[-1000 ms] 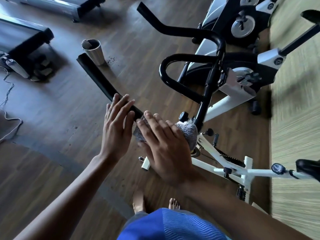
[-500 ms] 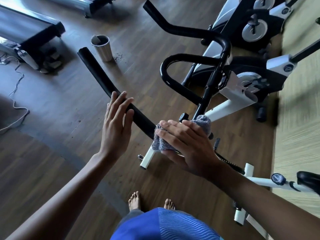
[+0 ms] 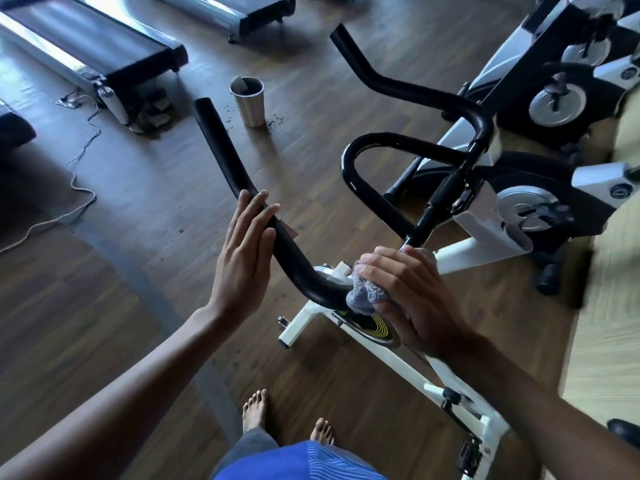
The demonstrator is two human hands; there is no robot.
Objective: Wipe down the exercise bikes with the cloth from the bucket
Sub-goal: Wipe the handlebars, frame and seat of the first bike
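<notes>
Cloth [image 3: 363,299] clenched in right hand [image 3: 412,296] grip at handlebar [image 3: 221,147] bend; left hand [image 3: 242,258] released, flat alongside.

Dim room; daylight from the upper left glares white off the treadmills [image 3: 86,46]. Motion blur smears the right edge, and wide-angle distortion bends the borders.

- The left hand [image 3: 242,254] lies flat, fingers straight, against the left arm of the black handlebar [image 3: 223,147].
- The right hand [image 3: 408,292] grips a grey cloth [image 3: 365,297], bunched on the handlebar's bend just beside the upright stem.
- The white bike frame [image 3: 460,254] stands on a dark wooden floor [image 3: 156,306], with two bare feet [image 3: 254,410] near it.
- A metal bucket [image 3: 250,102] stands on the floor near the handlebar's tip.
- A treadmill [image 3: 104,57] lies at the upper left.
- A second bike [image 3: 554,109] stands at the upper right.
</notes>
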